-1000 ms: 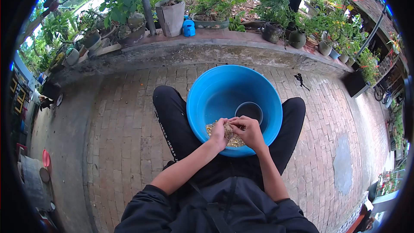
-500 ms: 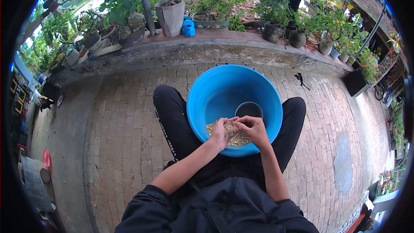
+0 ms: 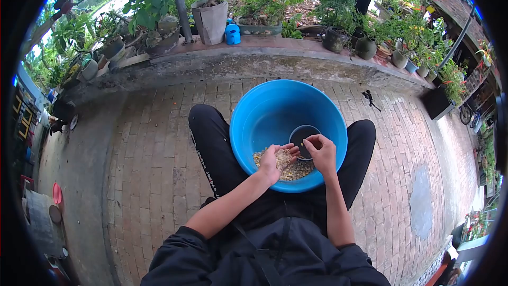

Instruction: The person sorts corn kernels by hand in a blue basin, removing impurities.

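A large blue plastic tub point(image 3: 245, 100) stands between my knees. Pale, yellowish grains point(image 3: 296, 172) cover its near bottom. My left hand point(image 3: 270, 164) is palm up over them, cupped under a small heap of grains point(image 3: 283, 159). Inside the tub, at the right, sits a round bowl with a dark interior point(image 3: 300, 133). Over the near right rim of this bowl is my right hand point(image 3: 323, 153), its thumb and forefinger pinched together. A tiny yellowish kernel seems to show at the fingertips; most of it is hidden.
My knees in black trousers point(image 3: 211, 143) flank the tub on a brick floor point(image 3: 153, 180). Ahead runs a low concrete ledge point(image 3: 222, 66) with potted plants and a small blue watering can point(image 3: 232, 34). A dark thin object point(image 3: 370, 99) lies on the bricks at right.
My right hand has moved right, away from my left palm, to the dark bowl. My left hand stays nearly in place, its fingers now more in view.
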Demonstrator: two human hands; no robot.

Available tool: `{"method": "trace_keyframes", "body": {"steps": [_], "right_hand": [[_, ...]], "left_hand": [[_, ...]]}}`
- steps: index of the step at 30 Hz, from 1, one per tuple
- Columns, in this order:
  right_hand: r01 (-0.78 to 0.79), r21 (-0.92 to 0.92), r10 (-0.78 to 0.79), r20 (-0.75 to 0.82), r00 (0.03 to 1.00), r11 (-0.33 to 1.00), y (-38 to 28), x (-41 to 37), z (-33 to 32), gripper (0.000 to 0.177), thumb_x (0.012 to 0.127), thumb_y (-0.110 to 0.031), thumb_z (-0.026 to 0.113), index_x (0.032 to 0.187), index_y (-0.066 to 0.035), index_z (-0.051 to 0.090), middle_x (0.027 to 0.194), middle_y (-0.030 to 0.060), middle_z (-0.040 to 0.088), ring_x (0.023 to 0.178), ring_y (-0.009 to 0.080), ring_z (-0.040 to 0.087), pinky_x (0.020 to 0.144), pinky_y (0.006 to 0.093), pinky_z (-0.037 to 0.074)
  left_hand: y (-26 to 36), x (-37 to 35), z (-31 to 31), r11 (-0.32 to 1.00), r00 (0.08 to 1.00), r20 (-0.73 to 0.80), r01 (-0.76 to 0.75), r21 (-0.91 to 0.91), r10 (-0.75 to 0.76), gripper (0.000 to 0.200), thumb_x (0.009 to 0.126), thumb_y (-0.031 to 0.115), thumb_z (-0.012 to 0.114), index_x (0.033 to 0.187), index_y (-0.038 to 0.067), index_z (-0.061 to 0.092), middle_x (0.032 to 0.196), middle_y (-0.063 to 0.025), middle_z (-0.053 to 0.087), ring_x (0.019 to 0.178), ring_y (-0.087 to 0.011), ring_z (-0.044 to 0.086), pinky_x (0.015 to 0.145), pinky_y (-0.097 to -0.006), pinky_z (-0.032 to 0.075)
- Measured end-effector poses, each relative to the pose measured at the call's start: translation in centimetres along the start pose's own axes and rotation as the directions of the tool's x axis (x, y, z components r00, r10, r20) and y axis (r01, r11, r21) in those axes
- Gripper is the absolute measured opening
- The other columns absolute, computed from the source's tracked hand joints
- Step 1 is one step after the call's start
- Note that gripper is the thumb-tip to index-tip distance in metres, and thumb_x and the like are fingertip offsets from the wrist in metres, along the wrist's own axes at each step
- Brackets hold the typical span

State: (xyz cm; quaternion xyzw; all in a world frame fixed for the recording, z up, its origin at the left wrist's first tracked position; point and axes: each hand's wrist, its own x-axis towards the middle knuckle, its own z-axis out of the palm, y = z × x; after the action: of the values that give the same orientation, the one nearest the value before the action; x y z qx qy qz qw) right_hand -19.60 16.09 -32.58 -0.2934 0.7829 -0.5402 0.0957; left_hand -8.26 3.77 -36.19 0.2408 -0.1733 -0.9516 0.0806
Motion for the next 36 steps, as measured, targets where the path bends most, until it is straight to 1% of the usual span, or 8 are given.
{"method": "trace_keyframes", "body": {"steps": [4, 14, 17, 19, 20, 23, 30, 36], "right_hand": [[0.098, -0.042, -0.104, -0.182, 0.978, 0.994, 0.1, 0.1, -0.1, 0.015, 0.084, -0.011, 0.071, 0.092, 0.001, 0.067, 0.079, 0.0072, 0.068, 0.071, 0.0116, 0.063, 0.066, 0.0251, 0.05], [0.114, -0.118, -0.137, -0.213, 0.967, 0.987, -1.6, -1.1, -0.5, 0.009, 0.085, -0.006, 0.068, 0.092, -0.001, 0.068, 0.082, 0.0065, 0.067, 0.07, 0.0125, 0.062, 0.064, 0.0255, 0.049], [0.245, -0.112, -0.254, -0.066, 0.965, 0.963, -3.0, -1.8, 0.4, 0.01, 0.084, -0.005, 0.069, 0.093, -0.001, 0.068, 0.082, 0.0057, 0.066, 0.073, 0.0126, 0.063, 0.065, 0.0257, 0.048], [0.374, -0.086, -0.356, 0.169, 0.919, 0.924, -3.2, -2.1, 0.9, 0.012, 0.081, -0.003, 0.07, 0.093, -0.002, 0.068, 0.085, 0.0073, 0.064, 0.075, 0.0183, 0.064, 0.066, 0.0286, 0.049], [0.425, -0.131, -0.388, 0.237, 0.891, 0.896, -2.4, -2.0, 1.3, 0.015, 0.079, -0.005, 0.071, 0.093, -0.001, 0.069, 0.085, 0.0091, 0.063, 0.076, 0.0231, 0.063, 0.067, 0.0321, 0.05], [0.498, -0.282, -0.404, 0.331, 0.853, 0.82, -2.6, -2.3, 1.6, 0.016, 0.078, -0.008, 0.071, 0.093, -0.002, 0.069, 0.084, 0.0098, 0.061, 0.077, 0.0252, 0.062, 0.069, 0.0344, 0.05], [0.593, -0.403, -0.503, 0.314, 0.805, 0.697, -2.9, -2.0, 2.4, 0.016, 0.072, -0.013, 0.072, 0.086, -0.007, 0.069, 0.075, 0.0073, 0.054, 0.077, 0.026, 0.057, 0.068, 0.0392, 0.047], [0.595, -0.442, -0.51, 0.307, 0.804, 0.671, -2.1, -1.9, 3.4, 0.015, 0.074, -0.018, 0.07, 0.085, -0.008, 0.068, 0.078, 0.0057, 0.056, 0.081, 0.0236, 0.058, 0.07, 0.0373, 0.046]], "left_hand": [[-0.1, 0.1, -0.1, 1.0, 1.0, -0.001, 0.0, -0.022, 0.0, 0.043, 0.095, 0.02, 0.029, 0.119, -0.006, 0.053, 0.114, -0.0199, 0.062, 0.105, -0.0299, 0.062, 0.091, -0.0383, 0.052], [0.0, 0.2, -0.1, 0.998, 1.0, -0.007, -0.006, -0.055, 0.006, 0.043, 0.096, 0.02, 0.029, 0.118, -0.007, 0.053, 0.113, -0.0198, 0.063, 0.105, -0.0302, 0.062, 0.089, -0.0377, 0.053], [-0.1, 0.6, -0.6, 0.999, 1.0, 0.005, -0.004, -0.044, 0.005, 0.043, 0.095, 0.021, 0.029, 0.118, -0.005, 0.055, 0.113, -0.0183, 0.063, 0.105, -0.0294, 0.062, 0.091, -0.0386, 0.052], [0.0, 0.3, -0.3, 1.0, 1.0, -0.025, -0.017, -0.025, 0.016, 0.043, 0.096, 0.022, 0.029, 0.116, -0.004, 0.056, 0.11, -0.017, 0.064, 0.102, -0.0284, 0.063, 0.09, -0.0383, 0.052], [0.0, 0.1, -0.2, 1.0, 0.998, -0.054, -0.029, -0.006, 0.029, 0.043, 0.096, 0.023, 0.029, 0.114, -0.003, 0.058, 0.107, -0.0157, 0.065, 0.098, -0.0275, 0.063, 0.089, -0.038, 0.052], [0.0, 0.1, -0.4, 0.999, 1.0, -0.006, -0.018, 0.047, 0.018, 0.044, 0.096, 0.024, 0.029, 0.114, -0.002, 0.059, 0.107, -0.0142, 0.065, 0.098, -0.026, 0.063, 0.091, -0.0388, 0.05], [-0.2, 0.4, -0.6, 0.998, 1.0, 0.009, -0.01, 0.069, 0.01, 0.046, 0.095, 0.024, 0.028, 0.12, 0.0, 0.058, 0.113, -0.0129, 0.064, 0.106, -0.0252, 0.06, 0.096, -0.0386, 0.046], [-0.3, 0.9, -1.1, 0.996, 0.998, -0.035, -0.051, 0.067, 0.054, 0.04, 0.096, 0.023, 0.031, 0.111, 0.002, 0.061, 0.105, -0.0093, 0.066, 0.097, -0.0211, 0.064, 0.089, -0.0344, 0.049]]}}
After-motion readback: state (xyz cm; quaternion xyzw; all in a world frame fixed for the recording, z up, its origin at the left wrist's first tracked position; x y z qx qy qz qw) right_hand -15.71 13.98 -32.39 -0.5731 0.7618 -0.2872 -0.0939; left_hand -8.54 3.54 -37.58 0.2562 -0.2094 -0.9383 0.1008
